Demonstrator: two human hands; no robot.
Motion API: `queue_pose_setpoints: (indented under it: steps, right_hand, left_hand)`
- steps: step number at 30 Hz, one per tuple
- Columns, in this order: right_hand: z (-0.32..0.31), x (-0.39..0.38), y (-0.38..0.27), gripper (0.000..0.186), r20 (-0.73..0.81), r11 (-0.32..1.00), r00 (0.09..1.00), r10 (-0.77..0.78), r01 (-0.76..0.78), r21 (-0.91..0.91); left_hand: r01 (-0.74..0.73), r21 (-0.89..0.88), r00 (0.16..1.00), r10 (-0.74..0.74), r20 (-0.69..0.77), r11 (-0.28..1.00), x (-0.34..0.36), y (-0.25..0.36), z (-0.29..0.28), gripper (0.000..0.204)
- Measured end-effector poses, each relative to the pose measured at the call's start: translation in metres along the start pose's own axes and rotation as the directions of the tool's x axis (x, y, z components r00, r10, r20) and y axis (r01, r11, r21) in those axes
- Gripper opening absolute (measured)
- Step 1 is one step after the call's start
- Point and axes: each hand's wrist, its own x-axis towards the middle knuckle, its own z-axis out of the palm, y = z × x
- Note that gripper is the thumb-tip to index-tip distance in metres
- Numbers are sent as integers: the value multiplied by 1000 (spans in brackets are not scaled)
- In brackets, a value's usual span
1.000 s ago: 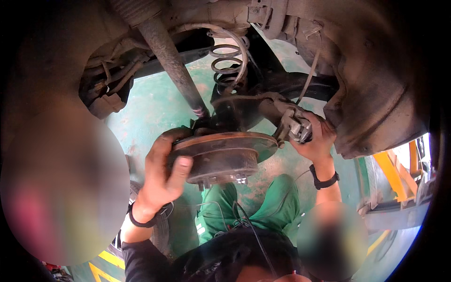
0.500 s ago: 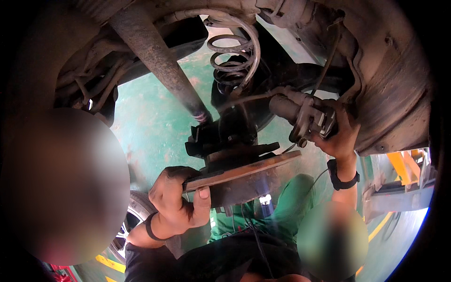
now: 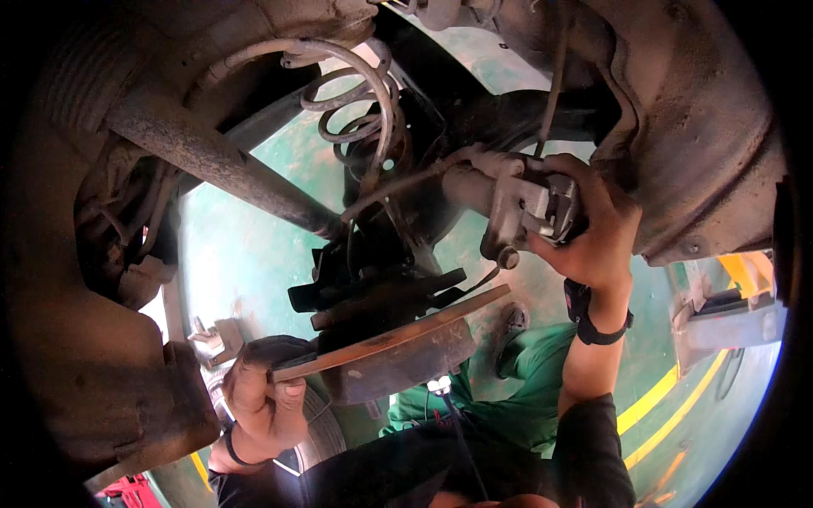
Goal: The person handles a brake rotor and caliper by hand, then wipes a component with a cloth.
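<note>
My left hand (image 3: pixel 264 402) is closed around the left edge of a brake disc (image 3: pixel 402 360), its thumb below the rim and its fingers over the top. The disc sits tilted under the dark hub parts, with a rusty-brown edge. Up and to the right, a brake caliper (image 3: pixel 506 212) hangs apart from the disc. My right hand (image 3: pixel 601 224) grips the caliper's right end, where bare metal shows between the fingers. A hose or cable (image 3: pixel 553 89) runs upward behind that hand. The right fingertips are partly hidden by the caliper.
Overhead are a coil spring (image 3: pixel 389 110), a long shock absorber (image 3: pixel 224 173) and the dirty wheel-arch metal (image 3: pixel 694 127). A tyre (image 3: pixel 322 427) lies below my left forearm. Off to the right stands a grey and yellow stand or lift part (image 3: pixel 732 322). Yellow lines (image 3: pixel 673 415) mark the green floor.
The view has shifted and tilted. My left hand and the disc appear lower and farther left, and the caliper sits somewhat farther from the disc. Both hands keep their holds.
</note>
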Motion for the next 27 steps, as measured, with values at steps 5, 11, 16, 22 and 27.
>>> queue_pose_setpoints:
  steps: [5,11,16,22,27]
  right_hand:
    - [-4,-5,3,67,-8,1000,1000,-8,8,-8]
    - [0,-7,6,67,-13,999,1000,17,-16,45]
    - [-2,-9,11,67,-20,998,999,-33,34,58]
    - [1,-12,15,72,-88,995,995,-45,52,82]
    - [1,-10,14,69,-63,997,997,-52,56,48]
  left_hand:
    - [83,-86,992,-75,100,993,7,-2,-16,29]
    - [42,5,972,-42,233,999,26,4,-30,29]
    - [70,-59,977,-56,205,996,27,8,-25,27]
    - [-9,-15,976,12,217,1000,33,0,-25,33]
    - [-104,57,928,76,364,993,57,4,-32,39]
